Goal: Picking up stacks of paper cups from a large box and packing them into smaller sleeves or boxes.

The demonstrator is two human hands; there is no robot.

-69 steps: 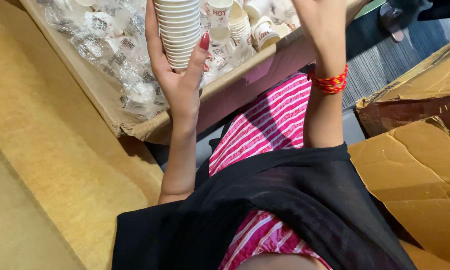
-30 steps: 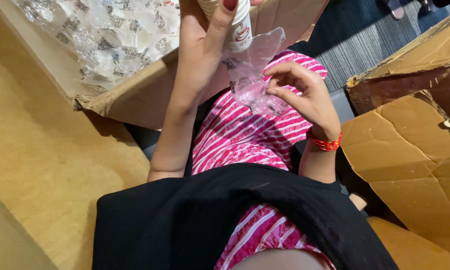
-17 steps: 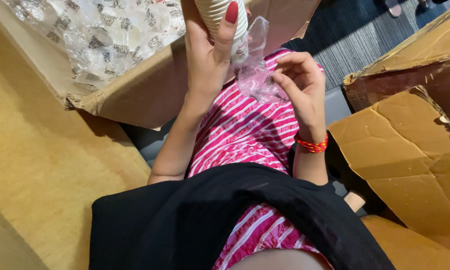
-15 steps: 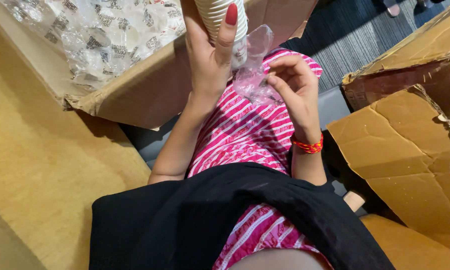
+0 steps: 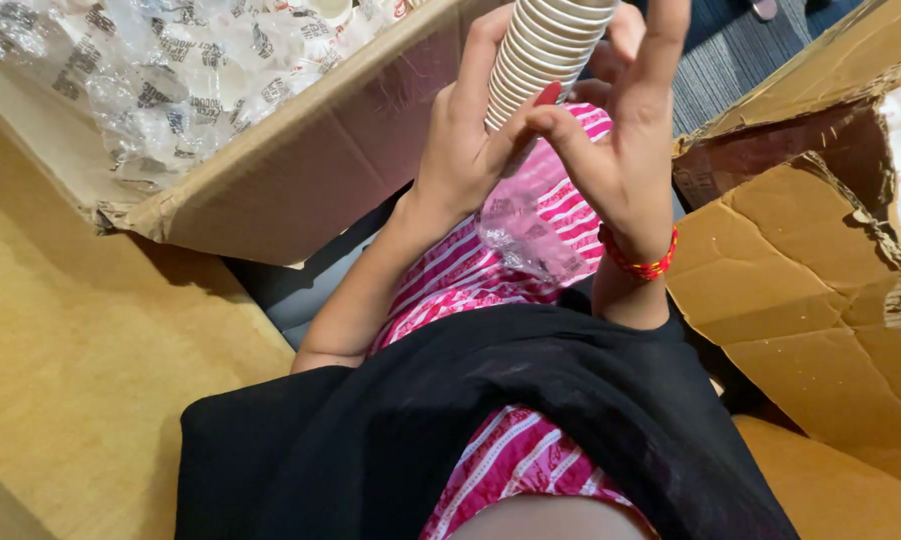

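My left hand (image 5: 461, 150) grips a stack of white paper cups (image 5: 546, 50) at the top centre, its red-nailed thumb pressed on the stack's side. My right hand (image 5: 621, 160), with a red bracelet at the wrist, closes on the lower end of the same stack, thumb in front and fingers raised behind it. A crumpled clear plastic sleeve (image 5: 526, 225) hangs below both hands over my pink striped lap. The top of the stack runs out of the picture.
An open cardboard box (image 5: 301, 170) at the upper left holds several clear printed plastic wrappers (image 5: 151, 80). A torn cardboard box (image 5: 801, 250) stands at the right. Grey carpet (image 5: 731, 60) shows at the top right, and a tan surface (image 5: 91, 380) lies to the left.
The plastic sleeve has slid off the stack and now hangs under my hands. My right hand has risen from the sleeve to the stack's lower end. The stack now tilts to the right.
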